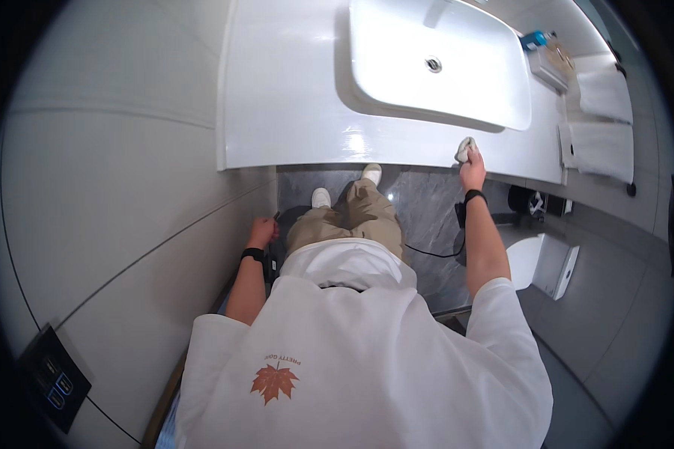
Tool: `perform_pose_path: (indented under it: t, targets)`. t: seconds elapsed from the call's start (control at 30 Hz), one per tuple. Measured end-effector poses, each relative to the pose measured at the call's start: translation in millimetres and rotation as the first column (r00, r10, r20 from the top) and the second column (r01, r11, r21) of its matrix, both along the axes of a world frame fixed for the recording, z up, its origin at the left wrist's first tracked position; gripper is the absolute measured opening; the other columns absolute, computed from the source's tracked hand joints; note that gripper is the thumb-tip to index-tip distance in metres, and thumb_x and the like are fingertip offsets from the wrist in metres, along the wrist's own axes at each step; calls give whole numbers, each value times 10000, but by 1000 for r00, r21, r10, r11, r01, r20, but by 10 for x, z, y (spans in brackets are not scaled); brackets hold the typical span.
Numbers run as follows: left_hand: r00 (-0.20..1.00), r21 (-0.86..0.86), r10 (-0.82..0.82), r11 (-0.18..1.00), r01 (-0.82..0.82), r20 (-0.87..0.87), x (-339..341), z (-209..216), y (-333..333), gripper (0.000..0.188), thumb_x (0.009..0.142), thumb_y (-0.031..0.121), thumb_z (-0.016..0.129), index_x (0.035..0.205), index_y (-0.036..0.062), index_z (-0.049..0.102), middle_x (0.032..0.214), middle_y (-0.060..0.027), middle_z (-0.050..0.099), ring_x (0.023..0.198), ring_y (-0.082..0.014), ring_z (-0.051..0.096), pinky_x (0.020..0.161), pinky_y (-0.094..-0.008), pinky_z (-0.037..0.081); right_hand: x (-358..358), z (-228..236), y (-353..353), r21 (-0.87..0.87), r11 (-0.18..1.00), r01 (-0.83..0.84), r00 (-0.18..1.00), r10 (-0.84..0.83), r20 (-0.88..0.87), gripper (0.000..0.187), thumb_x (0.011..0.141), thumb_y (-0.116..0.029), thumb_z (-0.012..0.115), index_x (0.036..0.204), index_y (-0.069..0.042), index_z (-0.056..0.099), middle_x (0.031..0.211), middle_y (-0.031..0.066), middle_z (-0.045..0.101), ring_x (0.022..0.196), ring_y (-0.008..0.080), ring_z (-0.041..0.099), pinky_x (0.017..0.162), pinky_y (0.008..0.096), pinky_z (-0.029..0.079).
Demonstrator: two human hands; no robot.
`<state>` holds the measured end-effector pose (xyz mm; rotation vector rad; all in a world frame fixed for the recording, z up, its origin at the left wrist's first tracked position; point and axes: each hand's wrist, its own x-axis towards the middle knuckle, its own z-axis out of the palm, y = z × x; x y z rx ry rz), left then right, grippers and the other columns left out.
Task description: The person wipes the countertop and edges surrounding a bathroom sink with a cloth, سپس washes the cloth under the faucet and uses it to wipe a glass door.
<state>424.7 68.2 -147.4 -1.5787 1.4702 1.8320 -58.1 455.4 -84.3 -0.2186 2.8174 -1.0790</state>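
My right hand [472, 170] is closed on a crumpled pale cloth [465, 149], held at the front edge of the white counter [284, 97], below the sink's right end. The white rectangular sink [397, 78] has a round metal drain [433, 65] in its bottom. Low on the left, beside my leg and near the wall, my left hand [262, 232] has its fingers curled. A small dark thing shows by its fingertips, too small to name. Streaks and a bright reflection lie on the counter's front strip.
A blue bottle [533, 40] and a white box [548, 70] stand at the counter's far right. White towels [600, 152] hang on the right wall. Below are a toilet [524, 258] and a black cable [434, 253]. A tiled wall [120, 165] with a black switch panel [52, 378] borders the left.
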Motion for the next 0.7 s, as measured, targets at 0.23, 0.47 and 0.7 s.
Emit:
perform_pose_path:
  t: [0.23,0.47,0.7]
  targets:
    - [914,98,380,924,-369,-145,-914,603,-75,475,976,519,447,851,77,565,643,-28,515,539,-184,505,553,-337,452,1455,101,-1637,17,998,-67,979,69,-191,487,748,87,493,1189,-73,625,1367,170,543,1302,377,471,1106,554,325]
    - [782,-45,610,784,-619,-124,-1594,735,188,438,959,515,517,858,93,458,713,-67,515,616,-224,521,571,-373,457,1734,29,-1343,261,845,-467,807,528,-265,443,803,-36,561,1212,-194,631,1454,-49,523,1436,191,375,1177,634,139]
    - [713,-101,686,706,-701,-149,-1589,812,672,331,959,413,509,936,82,496,828,-68,532,700,-232,522,631,-365,461,14,-163,888,326,939,-109,877,245,-413,446,802,53,542,1138,-219,652,1463,-43,540,1406,193,432,1198,624,89]
